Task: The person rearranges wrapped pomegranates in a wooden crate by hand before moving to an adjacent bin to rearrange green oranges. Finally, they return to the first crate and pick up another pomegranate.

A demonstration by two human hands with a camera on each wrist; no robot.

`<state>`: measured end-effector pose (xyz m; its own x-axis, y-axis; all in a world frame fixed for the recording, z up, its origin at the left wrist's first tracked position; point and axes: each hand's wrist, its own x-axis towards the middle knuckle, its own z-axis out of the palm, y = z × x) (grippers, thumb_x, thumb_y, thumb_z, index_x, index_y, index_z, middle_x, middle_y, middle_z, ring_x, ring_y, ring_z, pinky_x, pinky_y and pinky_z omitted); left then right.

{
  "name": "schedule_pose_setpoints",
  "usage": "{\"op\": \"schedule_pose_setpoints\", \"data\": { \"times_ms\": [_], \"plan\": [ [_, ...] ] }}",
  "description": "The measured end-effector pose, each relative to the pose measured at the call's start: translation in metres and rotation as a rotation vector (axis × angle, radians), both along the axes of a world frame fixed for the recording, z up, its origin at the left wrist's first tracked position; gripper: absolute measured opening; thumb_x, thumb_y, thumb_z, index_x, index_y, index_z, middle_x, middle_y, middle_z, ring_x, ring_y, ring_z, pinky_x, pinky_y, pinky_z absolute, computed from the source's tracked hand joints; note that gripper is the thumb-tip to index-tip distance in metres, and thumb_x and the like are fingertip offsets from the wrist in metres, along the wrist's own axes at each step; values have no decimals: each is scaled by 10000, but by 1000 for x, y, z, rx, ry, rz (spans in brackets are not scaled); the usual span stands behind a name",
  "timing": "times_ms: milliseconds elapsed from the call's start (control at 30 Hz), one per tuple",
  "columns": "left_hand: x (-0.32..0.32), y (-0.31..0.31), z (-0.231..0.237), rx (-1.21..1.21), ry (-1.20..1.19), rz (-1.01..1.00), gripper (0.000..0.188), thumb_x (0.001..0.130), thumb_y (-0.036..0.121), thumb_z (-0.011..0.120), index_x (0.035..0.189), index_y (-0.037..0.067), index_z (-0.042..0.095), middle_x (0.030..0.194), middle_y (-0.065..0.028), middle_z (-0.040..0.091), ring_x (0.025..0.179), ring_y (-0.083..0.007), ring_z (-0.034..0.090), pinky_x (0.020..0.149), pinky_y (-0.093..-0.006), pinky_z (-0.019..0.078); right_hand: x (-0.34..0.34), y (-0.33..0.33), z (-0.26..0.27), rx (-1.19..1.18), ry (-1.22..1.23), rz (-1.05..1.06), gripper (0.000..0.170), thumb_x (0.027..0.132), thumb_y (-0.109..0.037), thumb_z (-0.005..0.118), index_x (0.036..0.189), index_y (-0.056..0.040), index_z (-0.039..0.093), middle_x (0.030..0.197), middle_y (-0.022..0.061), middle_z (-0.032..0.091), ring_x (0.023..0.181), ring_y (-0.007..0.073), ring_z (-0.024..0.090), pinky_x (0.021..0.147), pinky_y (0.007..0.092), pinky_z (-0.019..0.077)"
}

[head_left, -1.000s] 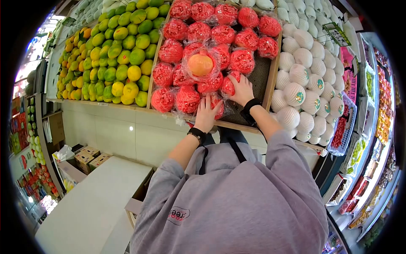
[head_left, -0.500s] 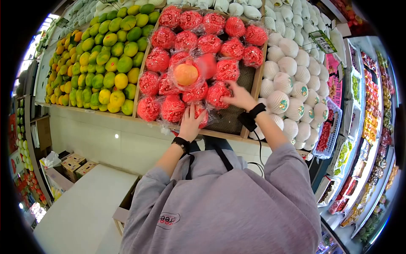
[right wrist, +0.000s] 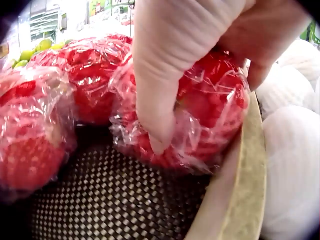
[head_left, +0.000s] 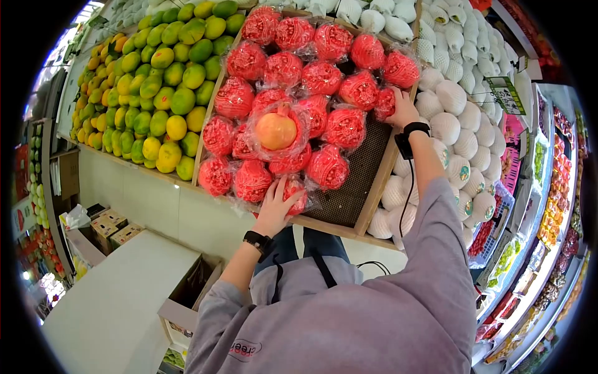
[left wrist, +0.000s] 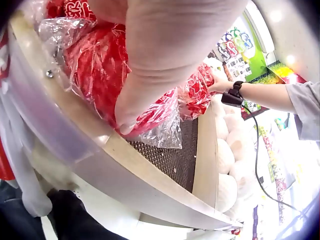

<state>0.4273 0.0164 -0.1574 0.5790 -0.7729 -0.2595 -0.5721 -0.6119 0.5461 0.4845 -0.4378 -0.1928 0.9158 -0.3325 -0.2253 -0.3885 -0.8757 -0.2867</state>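
Observation:
A wooden-framed tray [head_left: 380, 193] holds rows of pomegranates in red netting and clear plastic. At its right edge, my right hand [head_left: 406, 112] grips one wrapped pomegranate [right wrist: 215, 107], with the thumb down its near side. My left hand [head_left: 272, 210] holds another wrapped pomegranate [left wrist: 97, 65] at the front rim, its thumb bent against the fruit's side and fingers over the top. Between the hands sits a separate wrapped pomegranate [head_left: 327, 167], touched by neither. One bare-topped pomegranate [head_left: 276, 131] rests above the others, pale orange with a stubby crown.
Dark woven matting [head_left: 358, 171] shows in the tray's front right part. White-netted fruits [head_left: 445, 128] are piled beyond the right rim, green and yellow citrus [head_left: 162, 100] to the left. Behind me on the left are a white table [head_left: 118, 293] and an open carton [head_left: 193, 280].
My right hand has let go of the wrapped pomegranate near the front and moved back and right to one by the right rim. My left hand stays on its fruit; the head view has shifted.

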Motion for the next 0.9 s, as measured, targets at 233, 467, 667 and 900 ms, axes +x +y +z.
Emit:
{"op": "schedule_pose_setpoints", "data": {
  "times_ms": [233,467,667,900],
  "plan": [
    [0,4,-3,-20,-11,-37,825,583,59,777,1311,269,450,1472,-181,198,1288,-417,285,1024,-498,364,-26,26,6,-131,-128,-30,896,543,-164,814,1317,-139,363,1229,231,448,1180,442,437,946,479,437],
    [0,4,-9,-14,-45,-73,853,564,69,790,1319,258,443,1473,-199,185,1274,-444,284,1033,-506,351,-42,53,-10,-403,-205,-36,880,556,-174,810,1324,-164,382,1189,170,436,1124,369,461,897,488,442],
    [0,5,-7,-3,-43,-92,855,564,74,788,1324,258,441,1468,-205,189,1267,-442,286,1039,-500,346,-19,45,-14,-245,-170,-87,691,646,-181,748,1260,-213,432,1146,190,438,1057,399,486,818,497,489],
    [2,5,-10,-63,-53,-90,845,568,79,787,1319,246,439,1454,-207,209,1264,-439,289,1038,-501,345,-45,63,5,-226,-228,-45,803,585,-110,788,1288,-182,408,1242,258,389,1136,496,424,921,503,447]
  ]
}}
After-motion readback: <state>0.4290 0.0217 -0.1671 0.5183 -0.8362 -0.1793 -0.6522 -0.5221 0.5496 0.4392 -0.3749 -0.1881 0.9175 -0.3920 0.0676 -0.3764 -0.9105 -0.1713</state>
